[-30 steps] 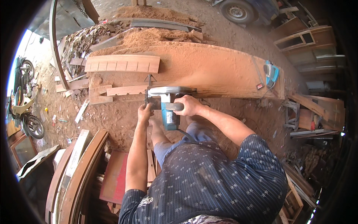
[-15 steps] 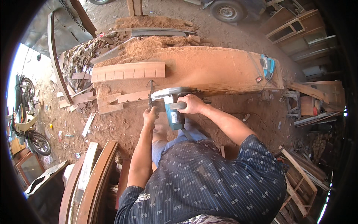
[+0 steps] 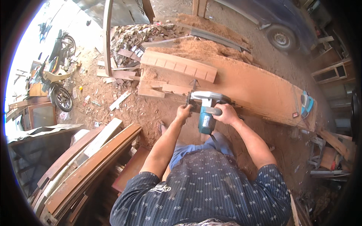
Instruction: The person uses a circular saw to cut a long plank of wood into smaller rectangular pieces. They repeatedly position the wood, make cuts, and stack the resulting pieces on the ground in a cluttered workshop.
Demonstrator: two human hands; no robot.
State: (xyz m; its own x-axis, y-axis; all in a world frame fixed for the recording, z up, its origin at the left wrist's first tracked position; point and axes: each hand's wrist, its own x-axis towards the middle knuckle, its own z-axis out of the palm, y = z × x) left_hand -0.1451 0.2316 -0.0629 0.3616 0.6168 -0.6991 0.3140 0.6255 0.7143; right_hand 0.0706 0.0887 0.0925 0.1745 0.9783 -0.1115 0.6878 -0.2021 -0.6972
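My right hand (image 3: 226, 113) is wrapped round the rear handle of a teal and grey circular saw (image 3: 205, 122), held in front of my thighs at the near edge of the wide sawdust-covered plank top (image 3: 260, 88). With closed fingers my left hand (image 3: 184, 112) grips the dark front end of the saw's base, where a thin metal rod sticks out. Just beyond the saw lies a board (image 3: 177, 66) with several evenly spaced cuts along its near edge. Narrow wood offcuts (image 3: 175, 89) lie left of the saw. The blade's lower part is hidden from me.
A second teal power tool (image 3: 307, 103) rests at the plank top's right end. Wood scraps (image 3: 132, 39) are heaped at the far left, with a leaning post (image 3: 107, 37) beside them. Long boards (image 3: 88, 169) stand stacked at near left. A motorcycle (image 3: 56, 77) and a parked vehicle (image 3: 281, 35) stand farther off.
My view has turned, so the bench and scraps sit farther right and appear tilted. Both hands keep their hold on the saw, still at the near edge of the plank top.
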